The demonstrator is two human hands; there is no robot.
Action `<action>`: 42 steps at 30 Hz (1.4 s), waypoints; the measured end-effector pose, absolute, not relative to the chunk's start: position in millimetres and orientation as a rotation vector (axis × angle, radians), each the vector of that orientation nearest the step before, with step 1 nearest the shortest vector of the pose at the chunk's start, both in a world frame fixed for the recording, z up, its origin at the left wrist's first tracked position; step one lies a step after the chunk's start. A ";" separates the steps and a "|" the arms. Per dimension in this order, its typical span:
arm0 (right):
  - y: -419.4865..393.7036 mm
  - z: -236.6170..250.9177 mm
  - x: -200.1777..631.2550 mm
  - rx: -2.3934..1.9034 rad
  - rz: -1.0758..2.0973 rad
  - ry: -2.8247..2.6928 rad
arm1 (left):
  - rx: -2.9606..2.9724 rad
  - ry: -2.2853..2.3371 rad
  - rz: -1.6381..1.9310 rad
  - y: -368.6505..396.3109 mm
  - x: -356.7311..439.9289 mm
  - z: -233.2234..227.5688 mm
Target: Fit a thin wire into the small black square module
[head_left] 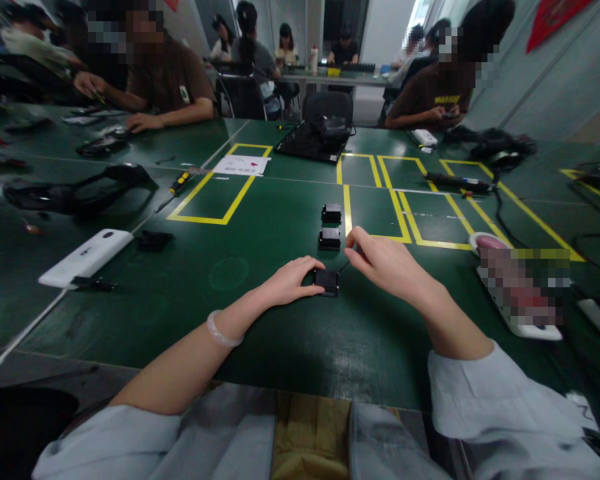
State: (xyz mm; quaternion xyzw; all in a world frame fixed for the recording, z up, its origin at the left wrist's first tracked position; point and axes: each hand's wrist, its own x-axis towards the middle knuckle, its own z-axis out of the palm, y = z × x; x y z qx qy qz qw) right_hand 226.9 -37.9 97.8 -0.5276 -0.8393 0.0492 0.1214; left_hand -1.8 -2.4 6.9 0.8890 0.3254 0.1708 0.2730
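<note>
Black box [326, 281] was steadied on the surface [260, 333] by the left hand [290, 283] while the right hand [383, 261] pinched a thin tool [345, 265], so careful seating seemed called for next.

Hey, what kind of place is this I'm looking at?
Probably an electronics assembly workshop or training room: a long green table marked with yellow tape boxes, small black modules in a row, and other people seated working around it.

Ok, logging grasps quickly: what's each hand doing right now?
Left hand: fingers closed on the nearest small black box, pinning it to the table.
Right hand: fingertips pinched together just above the box; contents cannot be told.
</note>
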 end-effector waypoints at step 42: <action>-36.1 95.9 226.1 -1.580 0.171 -2.417 | 2.385 0.864 0.475 -2.0 -2.5 5.9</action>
